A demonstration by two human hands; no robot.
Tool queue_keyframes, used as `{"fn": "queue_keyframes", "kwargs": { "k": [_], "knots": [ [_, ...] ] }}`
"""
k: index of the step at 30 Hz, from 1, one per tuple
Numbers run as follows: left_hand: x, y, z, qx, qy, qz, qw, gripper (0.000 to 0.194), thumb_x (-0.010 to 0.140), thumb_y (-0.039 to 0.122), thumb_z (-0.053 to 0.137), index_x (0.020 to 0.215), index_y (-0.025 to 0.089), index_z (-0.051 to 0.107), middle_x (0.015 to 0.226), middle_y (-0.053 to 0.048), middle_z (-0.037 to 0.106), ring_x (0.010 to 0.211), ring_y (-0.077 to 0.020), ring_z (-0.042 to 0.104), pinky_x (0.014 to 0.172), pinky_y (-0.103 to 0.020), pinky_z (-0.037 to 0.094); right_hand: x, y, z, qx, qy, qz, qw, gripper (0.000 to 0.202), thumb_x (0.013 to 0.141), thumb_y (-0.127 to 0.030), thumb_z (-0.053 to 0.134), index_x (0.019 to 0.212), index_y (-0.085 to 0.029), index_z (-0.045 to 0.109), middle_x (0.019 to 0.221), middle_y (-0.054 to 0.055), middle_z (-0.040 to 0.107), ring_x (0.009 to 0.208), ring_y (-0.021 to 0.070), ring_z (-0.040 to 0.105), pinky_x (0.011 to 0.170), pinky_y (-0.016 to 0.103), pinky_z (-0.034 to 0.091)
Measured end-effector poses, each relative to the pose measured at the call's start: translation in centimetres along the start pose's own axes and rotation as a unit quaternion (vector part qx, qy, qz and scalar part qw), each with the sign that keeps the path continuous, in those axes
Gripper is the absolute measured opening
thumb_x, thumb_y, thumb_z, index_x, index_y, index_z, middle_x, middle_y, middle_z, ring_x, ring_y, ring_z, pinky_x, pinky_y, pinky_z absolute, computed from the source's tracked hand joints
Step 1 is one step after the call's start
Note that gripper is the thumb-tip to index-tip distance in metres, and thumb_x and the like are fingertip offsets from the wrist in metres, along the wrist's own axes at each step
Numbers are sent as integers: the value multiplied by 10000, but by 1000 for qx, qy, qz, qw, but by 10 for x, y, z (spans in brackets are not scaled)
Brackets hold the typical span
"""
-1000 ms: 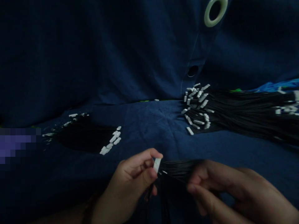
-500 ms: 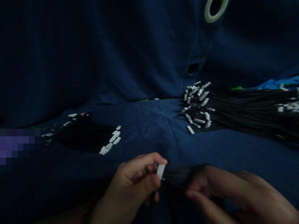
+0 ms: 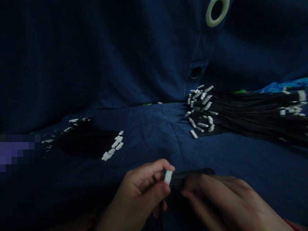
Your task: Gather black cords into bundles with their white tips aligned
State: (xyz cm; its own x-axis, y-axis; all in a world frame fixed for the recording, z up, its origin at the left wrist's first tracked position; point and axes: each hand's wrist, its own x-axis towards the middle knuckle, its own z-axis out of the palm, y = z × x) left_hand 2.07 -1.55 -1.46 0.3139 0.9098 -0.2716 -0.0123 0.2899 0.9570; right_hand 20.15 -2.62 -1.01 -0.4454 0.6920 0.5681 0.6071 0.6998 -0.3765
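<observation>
My left hand (image 3: 146, 189) pinches a small white connector (image 3: 168, 177) between thumb and forefinger at the lower middle of the head view. Thin black wires (image 3: 179, 178) run side by side from the connector to the right. Close beside it, my right hand (image 3: 221, 199) is closed, thumb and forefinger pressed together on the wires; their far ends pass behind that hand. Left of my hands lies a bundle of black wires with white connectors (image 3: 119, 140) at its ends.
A larger bundle of black wires (image 3: 245, 110) with white connectors lies at the right on the dark blue cloth (image 3: 154, 128). The cloth rises behind like a curtain, with a pale ring (image 3: 209, 19) at the top. Blue material (image 3: 286, 84) shows at the right edge.
My right hand has moved left along the wires, closer to the connector. My left hand has shifted slightly right, still pinching the connector. The view has moved a little.
</observation>
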Motion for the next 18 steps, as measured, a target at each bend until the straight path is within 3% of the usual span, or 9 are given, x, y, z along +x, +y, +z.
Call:
{"fn": "queue_keyframes", "kwargs": {
  "k": [4,7,10,12,15,16,18],
  "knots": [
    [3,-2,-1,21,23,-11,999,302,745,344,612,1019,220,590,673,29,519,500,-64,491,431,-147,386,3,7,-3,-4,-19,3,1000,169,812,-119,398,738,-182,536,624,-4,576,545,126,565,500,237,462],
    [5,-3,-3,21,20,-15,999,336,751,362,605,1053,221,564,692,28,520,523,-68,503,443,-150,390,8,10,-8,12,-5,5,1000,163,775,-142,482,926,-155,542,881,73,595,835,180,577,714,294,492],
    [7,-1,-4,15,6,-12,1000,377,754,360,601,1096,214,540,701,28,513,532,-70,505,450,-155,396,16,10,-15,87,-76,97,989,324,791,-213,506,1108,-150,493,1046,100,574,970,194,551,811,308,473],
    [8,1,-4,19,-6,-13,1000,403,750,340,604,1119,195,531,692,32,497,507,-67,495,429,-156,382,22,13,-21,177,-182,174,951,269,806,-231,503,1065,-168,537,940,59,613,864,174,585,712,261,491],
    [7,3,-3,36,-23,-13,999,438,739,310,608,1147,177,522,700,31,491,490,-67,489,410,-160,360,32,26,-32,362,-316,245,842,135,794,-223,541,884,-138,595,748,16,610,665,125,582,589,210,468],
    [7,3,-3,48,-29,-11,998,431,746,315,598,1146,172,527,693,30,498,486,-67,486,414,-163,356,34,31,-36,428,-313,253,809,127,787,-221,559,865,-126,595,757,20,613,670,121,586,609,216,474],
    [7,4,-2,75,-39,-12,996,392,782,345,543,1124,154,543,637,27,514,461,-65,466,423,-168,344,38,39,-43,557,-231,245,759,147,801,-223,552,916,-135,579,913,52,627,832,156,608,746,289,490]
  ]
}}
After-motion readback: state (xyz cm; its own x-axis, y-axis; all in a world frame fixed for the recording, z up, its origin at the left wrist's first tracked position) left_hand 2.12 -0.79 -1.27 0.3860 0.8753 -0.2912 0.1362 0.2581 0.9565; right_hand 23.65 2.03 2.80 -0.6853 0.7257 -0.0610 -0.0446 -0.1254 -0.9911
